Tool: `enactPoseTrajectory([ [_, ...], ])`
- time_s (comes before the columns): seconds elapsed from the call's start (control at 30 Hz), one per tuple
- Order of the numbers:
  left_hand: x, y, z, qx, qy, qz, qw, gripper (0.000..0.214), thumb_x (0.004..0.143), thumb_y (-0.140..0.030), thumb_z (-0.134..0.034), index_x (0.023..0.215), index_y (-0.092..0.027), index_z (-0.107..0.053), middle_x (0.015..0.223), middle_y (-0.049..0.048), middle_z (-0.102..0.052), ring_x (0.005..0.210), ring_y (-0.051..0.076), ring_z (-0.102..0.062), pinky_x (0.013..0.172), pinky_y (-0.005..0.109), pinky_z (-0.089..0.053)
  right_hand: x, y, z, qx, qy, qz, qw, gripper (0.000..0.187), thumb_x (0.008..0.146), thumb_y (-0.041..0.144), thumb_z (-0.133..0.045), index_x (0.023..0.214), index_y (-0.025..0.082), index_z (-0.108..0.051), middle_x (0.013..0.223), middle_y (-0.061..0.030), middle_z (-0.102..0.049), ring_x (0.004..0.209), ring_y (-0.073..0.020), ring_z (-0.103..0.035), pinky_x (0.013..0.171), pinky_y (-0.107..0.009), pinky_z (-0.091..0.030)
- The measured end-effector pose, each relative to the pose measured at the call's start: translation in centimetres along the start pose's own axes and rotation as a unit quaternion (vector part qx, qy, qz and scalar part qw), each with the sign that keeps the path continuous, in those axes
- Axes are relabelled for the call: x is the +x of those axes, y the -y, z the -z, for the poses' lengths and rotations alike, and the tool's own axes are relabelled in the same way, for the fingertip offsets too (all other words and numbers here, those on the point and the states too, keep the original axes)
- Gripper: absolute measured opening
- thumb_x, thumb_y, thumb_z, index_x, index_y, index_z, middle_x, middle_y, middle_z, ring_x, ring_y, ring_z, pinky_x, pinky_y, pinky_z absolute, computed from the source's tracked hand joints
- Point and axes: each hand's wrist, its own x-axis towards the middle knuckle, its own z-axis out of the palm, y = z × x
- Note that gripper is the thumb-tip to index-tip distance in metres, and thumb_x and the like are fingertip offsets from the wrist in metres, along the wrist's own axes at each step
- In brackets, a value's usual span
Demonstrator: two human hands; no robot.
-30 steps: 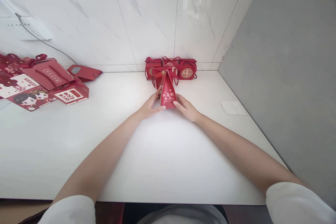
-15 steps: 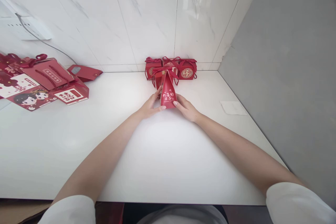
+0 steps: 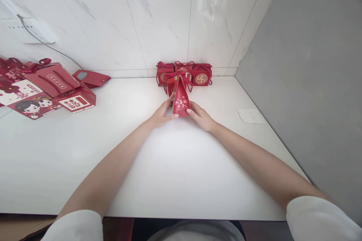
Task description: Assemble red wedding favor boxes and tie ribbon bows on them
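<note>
A red gift box (image 3: 181, 101) with a pointed top and white lettering on its front stands near the back of the white table. My left hand (image 3: 163, 114) grips its left side, thumb along the lower front edge. On the opposite side, my right hand (image 3: 200, 116) holds the lower right corner with the thumb at the front. Most of the fingers are hidden behind the box. Right behind it, against the wall, are more red boxes with ribbons, among them a left one (image 3: 164, 72) and a right one (image 3: 201, 74) with a round gold pattern.
Several red gift boxes and bags (image 3: 53, 83) are heaped at the left, with a red flap-like piece (image 3: 92, 78) beside them. A grey cable (image 3: 53, 48) runs down from a wall socket (image 3: 31, 30). A pale sheet (image 3: 251, 116) lies at the right. A grey panel (image 3: 305, 83) borders the table.
</note>
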Motion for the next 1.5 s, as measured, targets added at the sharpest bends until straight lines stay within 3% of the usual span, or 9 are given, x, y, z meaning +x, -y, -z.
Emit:
enactPoseTrajectory([
  [0.5,-0.14,0.45,0.08,0.020,-0.005,0.003,1.000,0.095,0.083,-0.049,-0.070,0.159,-0.026,-0.016,0.158,0.0155,-0.034,0.143,0.039,-0.036,0.115,0.056,-0.036,-0.02,0.09,0.03,0.002,0.001,-0.008,1.000,0.058,0.097,0.057,-0.044,0.147,0.025,-0.042,0.149,-0.0093,-0.050,0.136,-0.0261,-0.049,0.116,-0.047,-0.035],
  [0.93,-0.20,0.32,0.05,0.003,-0.001,0.018,1.000,0.100,0.082,-0.051,-0.070,0.160,-0.025,-0.013,0.160,0.0145,-0.030,0.146,0.039,-0.030,0.119,0.055,-0.029,-0.06,0.27,0.06,-0.002,-0.001,-0.002,1.000,0.060,0.097,0.059,-0.044,0.147,0.026,-0.042,0.149,-0.0084,-0.051,0.136,-0.0265,-0.049,0.117,-0.048,-0.036],
  [1.13,-0.36,0.23,0.07,-0.041,-0.005,0.043,0.998,0.078,0.092,-0.055,-0.053,0.158,-0.026,-0.022,0.162,0.0087,-0.029,0.149,0.035,-0.025,0.123,0.052,-0.023,-0.13,0.06,0.05,-0.003,0.007,-0.018,1.000,0.063,0.097,0.061,-0.041,0.149,0.026,-0.039,0.153,-0.0092,-0.046,0.140,-0.0274,-0.045,0.119,-0.050,-0.032],
  [1.27,-0.31,0.43,0.16,-0.114,-0.020,0.052,0.992,0.068,0.095,-0.057,-0.046,0.153,-0.024,-0.036,0.156,0.0089,-0.041,0.146,0.034,-0.032,0.121,0.052,-0.027,-0.35,-0.06,0.07,0.011,0.014,-0.010,1.000,0.070,0.095,0.063,-0.044,0.154,0.027,-0.031,0.159,-0.0108,-0.036,0.140,-0.0283,-0.045,0.119,-0.050,-0.032],
  [1.37,-0.53,0.76,0.27,-0.141,-0.043,0.065,0.987,0.064,0.094,-0.060,-0.044,0.145,-0.021,-0.049,0.146,0.0115,-0.053,0.138,0.036,-0.045,0.117,0.054,-0.033,-0.53,0.07,0.18,0.079,0.017,-0.001,0.997,0.079,0.094,0.064,-0.046,0.158,0.032,-0.012,0.165,-0.0103,-0.021,0.138,-0.0278,-0.048,0.119,-0.051,-0.032],
  [1.43,-0.67,0.64,0.31,-0.110,-0.051,0.043,0.992,0.066,0.091,-0.061,-0.050,0.144,-0.022,-0.050,0.142,0.0128,-0.056,0.131,0.035,-0.051,0.112,0.053,-0.039,-0.60,0.28,0.26,0.125,0.023,0.003,0.992,0.088,0.091,0.066,-0.050,0.158,0.036,-0.001,0.166,-0.0100,-0.016,0.137,-0.0284,-0.050,0.116,-0.053,-0.036],
  [1.5,-0.72,0.18,0.36,-0.039,-0.056,0.002,0.998,0.072,0.086,-0.064,-0.055,0.146,-0.025,-0.047,0.141,0.0140,-0.054,0.126,0.034,-0.054,0.106,0.051,-0.044,-0.59,0.56,0.26,0.149,0.030,0.005,0.988,0.093,0.087,0.066,-0.056,0.158,0.037,-0.003,0.166,-0.0086,-0.018,0.136,-0.0287,-0.050,0.113,-0.053,-0.040],
])
